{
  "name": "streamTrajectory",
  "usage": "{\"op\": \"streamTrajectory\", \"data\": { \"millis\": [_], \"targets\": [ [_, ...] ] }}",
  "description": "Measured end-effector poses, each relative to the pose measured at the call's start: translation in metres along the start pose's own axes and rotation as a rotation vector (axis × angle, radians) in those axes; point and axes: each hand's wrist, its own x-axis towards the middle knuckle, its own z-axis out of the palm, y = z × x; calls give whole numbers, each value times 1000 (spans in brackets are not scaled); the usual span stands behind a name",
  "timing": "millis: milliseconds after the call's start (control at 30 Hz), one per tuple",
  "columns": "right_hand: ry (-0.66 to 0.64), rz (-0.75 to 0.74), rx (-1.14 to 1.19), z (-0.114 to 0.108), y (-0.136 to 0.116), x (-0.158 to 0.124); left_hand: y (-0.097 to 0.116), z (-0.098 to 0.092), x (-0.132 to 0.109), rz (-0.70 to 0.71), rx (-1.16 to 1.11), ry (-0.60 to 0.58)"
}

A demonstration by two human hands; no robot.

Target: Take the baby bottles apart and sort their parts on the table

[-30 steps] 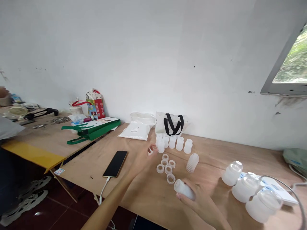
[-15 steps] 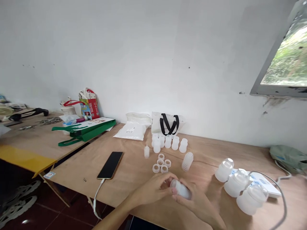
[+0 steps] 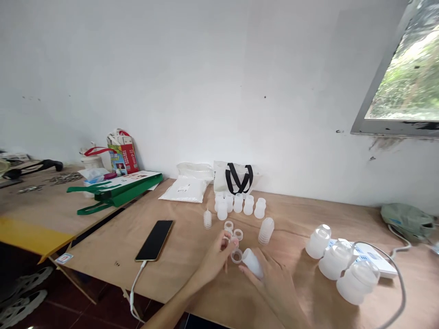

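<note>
My right hand [image 3: 276, 285] grips a translucent white plastic bottle [image 3: 252, 263] lying across its fingers. My left hand [image 3: 214, 258] reaches in from the lower left, its fingertips bunched among small translucent plastic rings. One ring [image 3: 236, 256] lies just right of that hand, and others [image 3: 238, 235] sit just beyond it, partly hidden by the fingers. Several translucent cups [image 3: 238, 203] stand in a cluster further back, with a ribbed bellows-like piece [image 3: 265, 230] to their front right and a small ribbed piece [image 3: 207, 219] to their left.
Several large translucent jars [image 3: 336, 259] stand on a white box [image 3: 372, 258] to the right, with a grey cable curving past them. A black phone [image 3: 154, 240] with a white cable lies left of my hands. Bags [image 3: 235, 178] line the wall.
My left hand has moved off the bottle and onto the rings. The rings sit in a different arrangement. The small ribbed piece stands on the table, absent in the oldest frame.
</note>
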Motion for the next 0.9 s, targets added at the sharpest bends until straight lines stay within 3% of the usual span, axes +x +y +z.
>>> {"op": "streamTrajectory", "data": {
  "millis": [67, 233, 367, 467, 533, 733, 800, 900],
  "targets": [
    [48, 1, 185, 3, 2, -1, -7, -9, 9, 63, 212, 90],
    [25, 86, 504, 7, 3, -3, -18, -20, 18, 129, 631, 32],
    [43, 132, 559, 6, -3, 16, -21, -18, 14, 122, 649, 158],
    [104, 20, 499, 5, -8, 54, -15, -18, 4, 151, 499, 191],
    [243, -57, 441, 10, -11, 86, -7, -20, -3, 154, 377, 206],
    [314, 8, 418, 45, -5, 158, 37, -36, -23, 235, 136, 311],
    [315, 28, 413, 58, 1, 168, 59, -43, -31, 337, 128, 359],
    [301, 30, 407, 73, 9, 174, 99, -53, -51, 608, 298, 451]
  ]
}}
